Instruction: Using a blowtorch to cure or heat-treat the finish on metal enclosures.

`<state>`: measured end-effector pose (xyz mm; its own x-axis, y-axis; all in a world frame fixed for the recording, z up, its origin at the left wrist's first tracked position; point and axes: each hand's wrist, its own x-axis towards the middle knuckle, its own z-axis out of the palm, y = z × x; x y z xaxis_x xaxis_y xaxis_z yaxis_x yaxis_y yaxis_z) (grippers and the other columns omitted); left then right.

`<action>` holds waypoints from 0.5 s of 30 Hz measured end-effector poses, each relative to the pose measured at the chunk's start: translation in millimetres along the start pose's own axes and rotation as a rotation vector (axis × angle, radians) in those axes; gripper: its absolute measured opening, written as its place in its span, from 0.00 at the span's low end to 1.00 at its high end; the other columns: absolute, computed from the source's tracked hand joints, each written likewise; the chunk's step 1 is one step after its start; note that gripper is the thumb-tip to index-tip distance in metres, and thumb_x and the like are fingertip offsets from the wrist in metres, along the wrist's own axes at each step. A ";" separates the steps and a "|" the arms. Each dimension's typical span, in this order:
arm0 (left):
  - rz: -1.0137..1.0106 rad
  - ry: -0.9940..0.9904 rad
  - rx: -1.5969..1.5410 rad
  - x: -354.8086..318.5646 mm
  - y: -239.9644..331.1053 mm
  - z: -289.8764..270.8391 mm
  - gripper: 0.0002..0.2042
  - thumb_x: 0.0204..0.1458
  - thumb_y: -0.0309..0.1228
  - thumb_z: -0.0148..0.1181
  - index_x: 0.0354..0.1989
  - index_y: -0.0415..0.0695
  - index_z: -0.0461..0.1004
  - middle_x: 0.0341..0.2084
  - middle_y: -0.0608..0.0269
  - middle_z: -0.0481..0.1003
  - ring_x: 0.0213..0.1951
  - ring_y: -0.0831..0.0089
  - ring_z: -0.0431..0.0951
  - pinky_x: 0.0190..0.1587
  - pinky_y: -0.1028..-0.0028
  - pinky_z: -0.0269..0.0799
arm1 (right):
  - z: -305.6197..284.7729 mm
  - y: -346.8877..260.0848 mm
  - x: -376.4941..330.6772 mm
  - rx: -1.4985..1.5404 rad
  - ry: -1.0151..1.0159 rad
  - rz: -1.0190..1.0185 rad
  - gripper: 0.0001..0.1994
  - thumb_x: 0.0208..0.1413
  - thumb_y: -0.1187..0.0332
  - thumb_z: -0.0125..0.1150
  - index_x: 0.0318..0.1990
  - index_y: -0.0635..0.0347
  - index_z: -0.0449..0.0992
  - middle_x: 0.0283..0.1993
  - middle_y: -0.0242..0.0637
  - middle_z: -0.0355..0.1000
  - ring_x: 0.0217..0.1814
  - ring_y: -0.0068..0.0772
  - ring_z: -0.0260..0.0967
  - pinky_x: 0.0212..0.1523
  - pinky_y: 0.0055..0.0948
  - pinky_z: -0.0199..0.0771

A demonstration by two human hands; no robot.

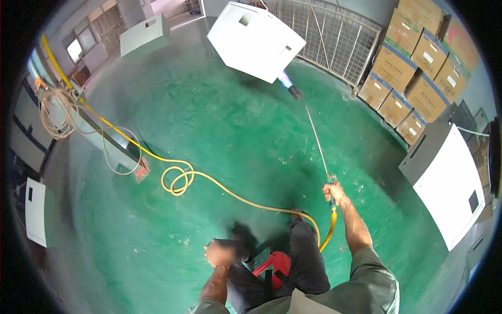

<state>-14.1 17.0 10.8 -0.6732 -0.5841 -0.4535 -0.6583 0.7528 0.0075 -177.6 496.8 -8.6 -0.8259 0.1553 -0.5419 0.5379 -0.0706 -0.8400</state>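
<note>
My right hand [336,193] is closed round the handle of a gas torch [316,131], held out ahead of me. From its dark nozzle a blue flame [284,79] reaches the lower right corner of a white boxy metal panel [253,37] with two cut-outs. A yellow hose [331,230] runs from the handle's lower end, loops back and crosses the floor. Over my left knee, my left hand [220,255] has its fingers curled about something dark; a blur hides what it is.
More white panels stand at far left [145,35], left [36,212] and right [451,188]. Stacked cartons [413,73] and a wire mesh gate [334,39] line the back right. A post [112,141] carries coiled hose [55,112]. The hose loop [179,180] lies on the green floor [225,136].
</note>
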 end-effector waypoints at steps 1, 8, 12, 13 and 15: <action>0.000 0.002 -0.005 0.3 -3.6 2.4 0.43 0.42 0.53 0.72 0.67 0.53 0.62 0.61 0.41 0.59 0.58 0.42 0.68 0.55 0.55 0.74 | 3.9 3.4 -10.4 0.028 -0.019 0.037 0.05 0.49 0.73 0.61 0.29 0.60 0.70 0.20 0.30 0.66 0.14 0.24 0.62 0.14 0.28 0.62; 0.006 0.018 -0.003 6.3 -18.2 14.8 0.41 0.42 0.56 0.69 0.64 0.52 0.63 0.62 0.43 0.59 0.58 0.42 0.68 0.52 0.52 0.76 | 26.4 11.6 -62.1 0.275 -0.214 0.249 0.06 0.51 0.75 0.59 0.32 0.56 0.67 0.21 0.26 0.61 0.16 0.19 0.56 0.15 0.22 0.58; -0.020 0.011 0.020 2.1 -19.5 9.3 0.39 0.42 0.57 0.68 0.61 0.53 0.65 0.60 0.45 0.60 0.55 0.43 0.69 0.47 0.50 0.77 | 48.0 6.4 -72.1 0.354 -0.284 0.296 0.08 0.52 0.75 0.61 0.35 0.54 0.67 0.22 0.24 0.60 0.16 0.18 0.54 0.16 0.21 0.56; -0.021 0.006 -0.014 3.5 -20.3 11.0 0.37 0.42 0.56 0.69 0.60 0.53 0.66 0.59 0.46 0.60 0.54 0.43 0.69 0.45 0.49 0.77 | 51.4 2.0 -71.8 0.371 -0.315 0.315 0.08 0.52 0.75 0.61 0.36 0.54 0.67 0.23 0.24 0.59 0.17 0.17 0.53 0.16 0.19 0.55; -0.022 0.020 -0.021 4.0 -24.2 12.6 0.37 0.41 0.55 0.69 0.60 0.53 0.66 0.58 0.46 0.60 0.55 0.43 0.69 0.44 0.49 0.77 | 61.7 -3.9 -74.1 0.378 -0.350 0.307 0.08 0.52 0.74 0.61 0.36 0.54 0.67 0.23 0.24 0.59 0.17 0.16 0.53 0.16 0.18 0.54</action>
<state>3.4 0.2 -2.4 -0.6650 -0.6067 -0.4355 -0.6796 0.7334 0.0162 -128.9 424.7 33.3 -0.6836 -0.2571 -0.6831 0.7162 -0.4166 -0.5599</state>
